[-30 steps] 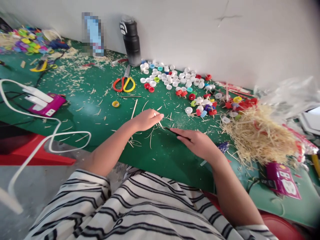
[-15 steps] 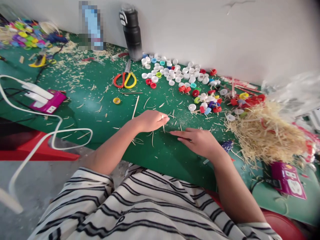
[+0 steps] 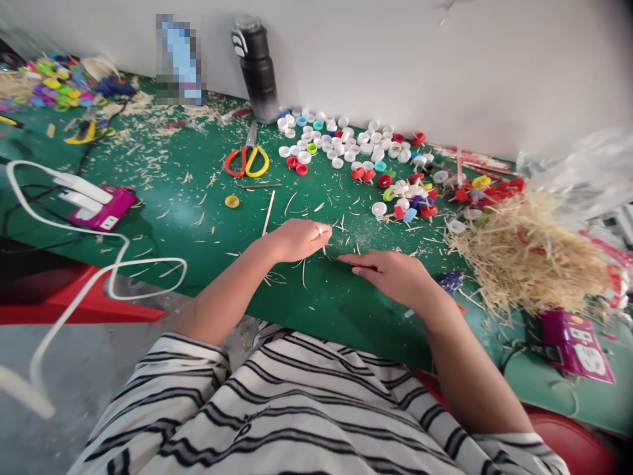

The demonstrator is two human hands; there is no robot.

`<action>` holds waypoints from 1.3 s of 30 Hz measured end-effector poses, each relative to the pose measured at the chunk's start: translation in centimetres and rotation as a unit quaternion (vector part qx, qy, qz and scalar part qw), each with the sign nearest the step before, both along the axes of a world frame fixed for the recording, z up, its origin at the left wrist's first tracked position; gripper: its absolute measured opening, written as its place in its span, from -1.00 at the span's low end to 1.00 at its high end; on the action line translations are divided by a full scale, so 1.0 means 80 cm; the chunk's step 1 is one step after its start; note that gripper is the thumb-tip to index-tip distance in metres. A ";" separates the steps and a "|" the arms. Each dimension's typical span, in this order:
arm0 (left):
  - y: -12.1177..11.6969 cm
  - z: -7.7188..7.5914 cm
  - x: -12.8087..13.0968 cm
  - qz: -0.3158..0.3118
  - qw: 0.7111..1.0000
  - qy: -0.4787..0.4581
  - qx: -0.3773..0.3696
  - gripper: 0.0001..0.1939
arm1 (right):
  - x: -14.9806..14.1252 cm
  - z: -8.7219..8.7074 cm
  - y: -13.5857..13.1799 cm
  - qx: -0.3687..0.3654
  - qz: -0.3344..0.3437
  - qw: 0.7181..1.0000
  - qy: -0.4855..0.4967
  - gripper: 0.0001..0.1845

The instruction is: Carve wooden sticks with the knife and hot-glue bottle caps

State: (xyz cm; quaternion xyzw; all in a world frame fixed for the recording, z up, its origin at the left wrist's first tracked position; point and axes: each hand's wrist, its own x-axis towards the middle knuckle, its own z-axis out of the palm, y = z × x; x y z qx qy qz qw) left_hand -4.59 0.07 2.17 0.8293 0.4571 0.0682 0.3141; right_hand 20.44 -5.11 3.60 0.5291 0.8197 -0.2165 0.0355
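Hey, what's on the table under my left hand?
Around the left hand, a pale stick and thin shavings show; anything directly underneath is covered.

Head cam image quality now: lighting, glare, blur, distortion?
Head view: soft light, pale sheen on the left of the green table, darker near the striped shirt; head view: plastic bag smeared at right; head view: top right corner dark, edges look stretched; head view: pixelated patch left of the bottle; head view: detail between the hands too soft to read.

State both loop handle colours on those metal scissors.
Orange-red loop handle, yellow loop handle; the head view shows both.
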 end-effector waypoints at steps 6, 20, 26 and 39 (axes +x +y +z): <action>-0.003 0.008 0.002 0.009 0.999 0.025 -0.019 -0.58 | 0.022 -0.003 0.003 -0.048 -0.003 0.998 0.048 -0.59; 0.002 -0.004 0.013 0.047 0.995 0.064 0.062 -0.41 | -0.007 -0.018 -0.007 0.150 0.051 0.987 -0.001 -0.55; 0.007 -0.008 0.011 0.056 0.994 0.073 0.067 -0.44 | -0.019 -0.020 -0.006 0.104 0.016 0.994 0.035 -0.55; 0.004 0.001 0.024 0.043 0.988 0.116 0.093 -0.45 | -0.026 -0.009 0.000 0.026 -0.011 0.998 0.047 -0.53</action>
